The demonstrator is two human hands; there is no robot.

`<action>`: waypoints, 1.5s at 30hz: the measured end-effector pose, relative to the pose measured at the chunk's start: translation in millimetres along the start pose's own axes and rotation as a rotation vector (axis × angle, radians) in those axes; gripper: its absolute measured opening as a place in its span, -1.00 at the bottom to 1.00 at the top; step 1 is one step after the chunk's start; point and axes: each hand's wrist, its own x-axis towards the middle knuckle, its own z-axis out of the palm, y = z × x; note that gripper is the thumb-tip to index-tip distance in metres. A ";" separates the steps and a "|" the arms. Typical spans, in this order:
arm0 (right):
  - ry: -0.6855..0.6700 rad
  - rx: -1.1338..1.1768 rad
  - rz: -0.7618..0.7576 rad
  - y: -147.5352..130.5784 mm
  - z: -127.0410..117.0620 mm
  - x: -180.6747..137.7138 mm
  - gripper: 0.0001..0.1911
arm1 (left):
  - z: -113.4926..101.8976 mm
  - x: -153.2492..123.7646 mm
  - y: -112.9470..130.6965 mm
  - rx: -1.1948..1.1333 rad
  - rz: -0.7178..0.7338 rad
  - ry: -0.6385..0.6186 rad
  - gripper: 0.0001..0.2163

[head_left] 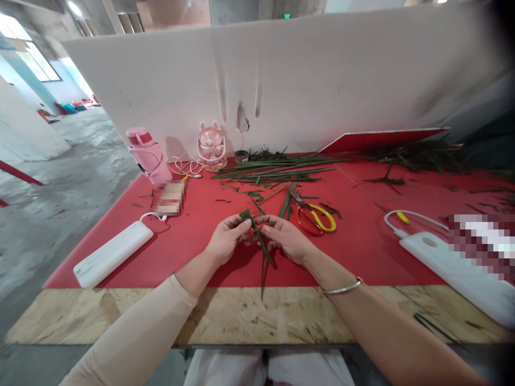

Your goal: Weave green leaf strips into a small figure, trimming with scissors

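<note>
Between my two hands, above the red table cover, is a small bundle of folded or woven green leaf strips [259, 241] with loose ends hanging down. My left hand [229, 236] pinches its upper left end between thumb and fingers. On the other side, my right hand [287, 236] has its fingers closed on the strips. Scissors [316, 217] with one yellow and one orange-red handle lie just beyond my right hand, their blades over a wide green leaf piece [285, 203]. A pile of long green strips [277, 169] lies farther back.
A pink bottle [148, 155] and a pink bear-eared jug [212, 147] stand at the back left, by a coiled white cable [187, 165]. White power banks lie left [115, 254] and right [458, 273]. A white panel [301, 80] rises behind. Bare board [241, 316] forms the front edge.
</note>
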 end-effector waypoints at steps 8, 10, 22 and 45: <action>-0.013 0.005 -0.037 1.0 -10.5 2.0 -0.50 | 0.9 -1.5 6.4 -0.079 -0.083 0.085 -0.77; -0.076 -0.019 -0.047 3.4 -9.0 1.2 -0.50 | 1.4 -2.1 7.4 -0.062 -0.082 0.049 -0.78; 0.078 0.047 -0.118 8.2 -4.9 5.5 -0.61 | 7.2 -3.4 4.6 -0.121 -0.059 0.165 -0.69; 0.096 -0.325 -0.285 -3.3 5.3 -8.3 -0.58 | 18.1 -16.6 2.2 0.435 0.180 0.128 -0.76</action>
